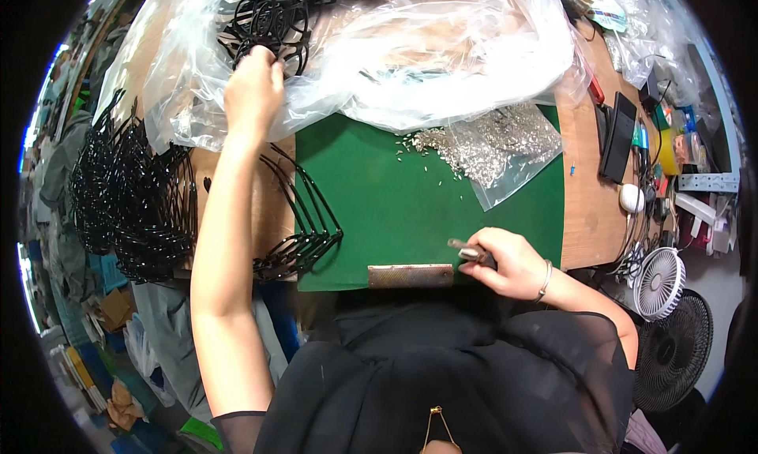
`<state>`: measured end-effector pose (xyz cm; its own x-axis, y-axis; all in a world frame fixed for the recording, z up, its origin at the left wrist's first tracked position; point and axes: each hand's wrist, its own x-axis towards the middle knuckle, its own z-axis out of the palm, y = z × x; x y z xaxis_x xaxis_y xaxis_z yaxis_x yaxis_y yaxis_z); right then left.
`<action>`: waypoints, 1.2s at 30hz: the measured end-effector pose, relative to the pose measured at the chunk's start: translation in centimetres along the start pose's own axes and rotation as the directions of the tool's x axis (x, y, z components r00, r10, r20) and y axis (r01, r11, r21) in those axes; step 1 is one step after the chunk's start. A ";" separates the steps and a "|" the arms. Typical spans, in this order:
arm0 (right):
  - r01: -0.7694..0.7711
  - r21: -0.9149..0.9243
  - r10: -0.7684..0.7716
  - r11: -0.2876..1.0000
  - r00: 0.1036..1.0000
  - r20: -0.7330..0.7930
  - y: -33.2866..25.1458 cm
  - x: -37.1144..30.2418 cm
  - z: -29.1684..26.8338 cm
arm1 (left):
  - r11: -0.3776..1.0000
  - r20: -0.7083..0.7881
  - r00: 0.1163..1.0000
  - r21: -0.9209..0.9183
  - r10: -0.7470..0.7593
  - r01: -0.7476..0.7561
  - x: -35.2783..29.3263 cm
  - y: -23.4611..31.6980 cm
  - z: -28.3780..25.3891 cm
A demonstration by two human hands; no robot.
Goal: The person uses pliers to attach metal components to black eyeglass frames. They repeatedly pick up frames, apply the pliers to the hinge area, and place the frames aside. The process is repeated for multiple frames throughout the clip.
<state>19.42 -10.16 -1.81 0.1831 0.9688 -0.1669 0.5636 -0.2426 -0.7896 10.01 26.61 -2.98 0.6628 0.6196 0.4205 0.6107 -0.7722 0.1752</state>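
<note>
My left hand point(254, 92) reaches far forward, its fingers closed on black cords point(272, 20) lying in a big see-through plastic bag point(355, 91). Its fingertips are partly hidden among the cords. Close to the mat's front edge, my right hand point(509, 263) grips a pair of pliers point(469, 252), jaws pointing left. Beside the pliers, a small metal plate point(410, 276) sits at the edge of the green mat point(379, 193). Several looped black cords point(316, 209) lie across the mat's left side. Small silvery metal pieces point(505, 142) spill from a small plastic bag point(509, 181) on the mat.
A large bundle of shiny black cords point(134, 201) hangs over the table's left side. On the right lie a black phone point(618, 138), a red-handled tool point(594, 87), a white mouse point(631, 197) and cables. A white fan point(660, 283) and a black fan point(675, 350) stand beyond the table's right edge.
</note>
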 end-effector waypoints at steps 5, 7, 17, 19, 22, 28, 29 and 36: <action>0.036 -0.098 -0.034 0.995 0.999 0.023 0.1 1.3 -0.3 | 0.104 0.155 0.958 -0.977 -0.240 0.184 0.2 -0.8 -4.1; 0.140 -0.244 -0.170 0.960 0.980 -0.106 1.3 1.7 0.0 | -0.283 0.191 0.978 -0.946 -0.080 0.162 -0.7 1.4 -6.9; 0.001 -0.501 -0.053 0.866 0.995 -0.090 0.8 -0.1 1.2 | -0.393 0.272 0.957 -0.872 0.103 0.290 -12.3 9.9 -14.2; -0.001 -0.446 -0.074 0.895 0.986 -0.152 1.3 0.2 0.6 | -0.181 0.386 0.922 -0.908 -0.013 0.377 -15.4 11.7 -13.8; -0.071 -0.337 0.018 0.939 0.987 -0.158 1.6 1.5 -1.1 | -0.177 0.537 0.843 -0.832 -0.019 0.526 -18.2 14.2 -12.9; -0.056 -0.352 0.006 0.934 0.990 -0.142 3.7 2.5 0.8 | -0.274 0.458 0.888 -0.850 0.041 0.451 -20.4 15.5 -11.4; -0.048 -0.360 -0.003 0.932 0.990 -0.141 3.6 2.6 0.8 | -0.271 0.426 0.902 -0.862 0.074 0.429 -20.5 15.1 -11.2; -0.082 -0.296 0.051 0.952 0.992 -0.112 2.9 2.1 0.6 | -0.011 0.337 0.935 -0.940 0.111 0.340 -19.9 16.0 -10.2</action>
<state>20.95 -8.77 -4.86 0.3002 0.9435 -0.1399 0.7598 -0.3252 -0.5629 2.21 0.47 0.53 0.8337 0.5406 0.1130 -0.1890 0.0871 0.9781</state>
